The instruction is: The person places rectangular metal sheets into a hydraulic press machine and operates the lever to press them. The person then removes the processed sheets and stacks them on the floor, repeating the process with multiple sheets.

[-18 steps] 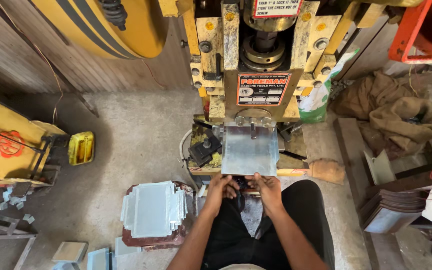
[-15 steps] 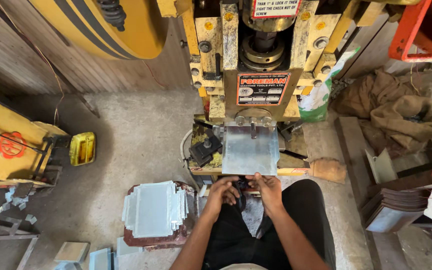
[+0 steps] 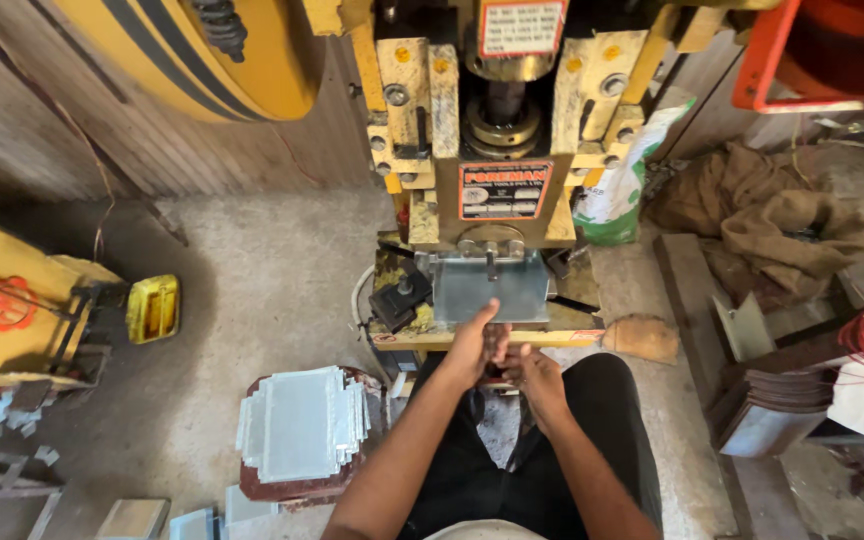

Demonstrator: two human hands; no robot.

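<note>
My left hand (image 3: pixel 474 345) pinches the near edge of the metal sheet (image 3: pixel 490 287) under the yellow press (image 3: pixel 492 120). My right hand (image 3: pixel 535 377) sits beside it, fingers curled, holding nothing I can see.

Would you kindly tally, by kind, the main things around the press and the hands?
Hands: 2, the left hand touching the sheet's near edge, the right hand just behind it
Grey metal sheet on the press bed: 1
Stack of grey metal sheets on the floor: 1
Yellow press: 1
Brush: 1
Total: 6
</note>
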